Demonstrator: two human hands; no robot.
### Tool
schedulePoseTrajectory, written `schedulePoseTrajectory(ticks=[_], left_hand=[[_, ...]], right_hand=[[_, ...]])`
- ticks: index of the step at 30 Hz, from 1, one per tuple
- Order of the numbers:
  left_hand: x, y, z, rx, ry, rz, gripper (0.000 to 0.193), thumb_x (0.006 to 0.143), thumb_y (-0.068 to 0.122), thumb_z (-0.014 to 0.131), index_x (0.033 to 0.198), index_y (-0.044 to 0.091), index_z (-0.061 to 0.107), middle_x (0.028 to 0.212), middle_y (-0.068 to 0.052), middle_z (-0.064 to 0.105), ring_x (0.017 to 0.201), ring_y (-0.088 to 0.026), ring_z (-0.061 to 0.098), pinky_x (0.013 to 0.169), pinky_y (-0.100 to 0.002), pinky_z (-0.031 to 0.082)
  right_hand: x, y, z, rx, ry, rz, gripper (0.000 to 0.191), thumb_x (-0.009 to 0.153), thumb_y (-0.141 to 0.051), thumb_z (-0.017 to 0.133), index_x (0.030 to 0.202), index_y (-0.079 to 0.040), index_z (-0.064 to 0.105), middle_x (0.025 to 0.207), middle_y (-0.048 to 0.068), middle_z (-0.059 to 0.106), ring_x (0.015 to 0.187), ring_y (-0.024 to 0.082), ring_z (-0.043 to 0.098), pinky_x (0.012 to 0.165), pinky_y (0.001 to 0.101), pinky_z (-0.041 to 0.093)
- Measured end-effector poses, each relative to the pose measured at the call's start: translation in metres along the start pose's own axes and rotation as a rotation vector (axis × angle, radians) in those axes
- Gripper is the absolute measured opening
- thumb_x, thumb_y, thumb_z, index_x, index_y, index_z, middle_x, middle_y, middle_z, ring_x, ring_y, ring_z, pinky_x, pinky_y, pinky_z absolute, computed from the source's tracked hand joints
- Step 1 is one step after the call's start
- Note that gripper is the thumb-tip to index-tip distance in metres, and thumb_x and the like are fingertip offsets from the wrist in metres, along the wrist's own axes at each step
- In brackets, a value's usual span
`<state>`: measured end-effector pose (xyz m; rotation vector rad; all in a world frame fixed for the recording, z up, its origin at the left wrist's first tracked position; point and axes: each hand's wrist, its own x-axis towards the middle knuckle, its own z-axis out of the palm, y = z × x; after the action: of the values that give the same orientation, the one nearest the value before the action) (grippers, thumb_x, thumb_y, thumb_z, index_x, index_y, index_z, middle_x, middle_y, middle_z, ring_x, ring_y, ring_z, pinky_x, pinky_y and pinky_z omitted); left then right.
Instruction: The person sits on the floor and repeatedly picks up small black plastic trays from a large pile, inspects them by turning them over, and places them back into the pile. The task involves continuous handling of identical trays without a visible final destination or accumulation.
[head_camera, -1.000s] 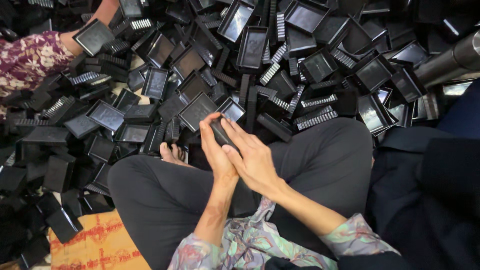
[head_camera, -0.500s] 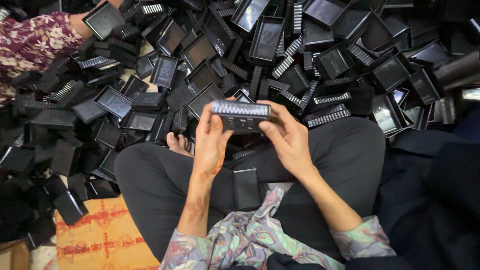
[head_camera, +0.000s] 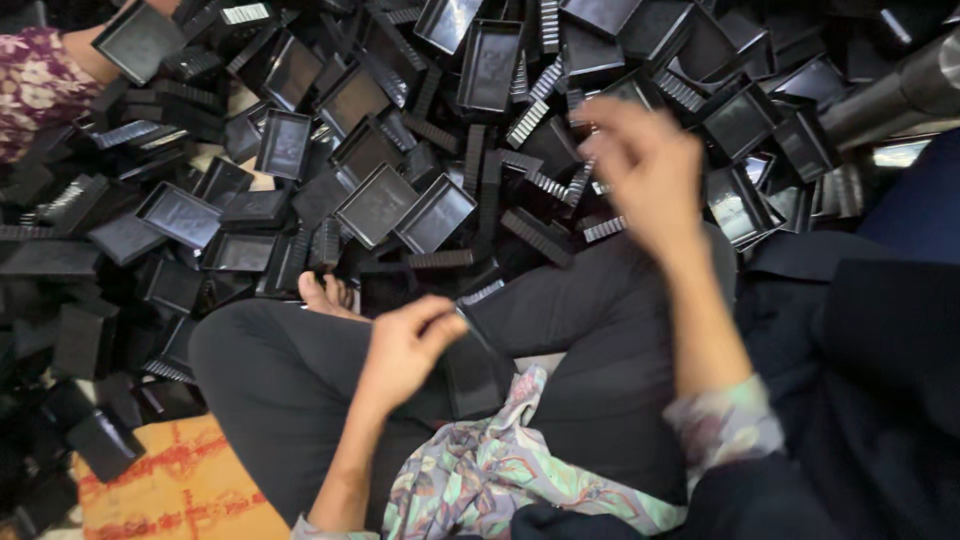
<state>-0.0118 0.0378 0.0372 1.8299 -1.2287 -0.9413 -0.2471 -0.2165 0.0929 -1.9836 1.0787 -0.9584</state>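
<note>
Only one view here, from the head camera looking straight down. The person sits cross-legged in dark trousers, with a huge pile of black plastic trays spread out in front of the knees.

The left hand hangs low over the lap, fingers curled in with the thumb pressed against the fingertips, pinching the top edge of a flat black piece that rests on the inner thigh. The right hand is up over the pile, fairly blurred. Its fingers look loosely bent and a bit apart, and I can't tell if it's got anything in it.

A bare foot pokes out just beside the left knee, touching the edge of the pile. A flowery cloth lies bunched in the lap. An orange mat shows at bottom left. At top left, another person's arm in a floral sleeve holds one tray. A metal pipe sits at top right.
</note>
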Motion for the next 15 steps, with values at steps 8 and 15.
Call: schedulePoseTrajectory(ticks=[8,15], left_hand=[[-0.011,0.038,-0.002,0.303,-0.013,0.131,0.031,0.083,0.021,0.076,0.107,0.002,0.075,0.103,-0.013,0.073,0.097,-0.032,0.064,0.086,-0.039,0.05],[0.023,0.065,-0.011,0.121,0.172,0.171,0.029,0.093,0.021,0.07,0.118,0.007,0.075,0.11,-0.009,0.075,0.095,-0.023,0.071,0.088,-0.034,0.055]], right_hand=[[0.092,0.162,-0.039,-0.493,0.08,0.068,0.034,0.082,-0.016,0.092,0.112,-0.006,0.078,0.092,0.023,0.072,0.085,0.036,0.068,0.078,0.0452,0.053],[0.052,0.125,-0.047,-0.115,0.296,-0.052,0.013,0.098,-0.008,0.082,0.102,0.001,0.074,0.091,0.008,0.075,0.081,0.012,0.069,0.076,0.0264,0.054]])
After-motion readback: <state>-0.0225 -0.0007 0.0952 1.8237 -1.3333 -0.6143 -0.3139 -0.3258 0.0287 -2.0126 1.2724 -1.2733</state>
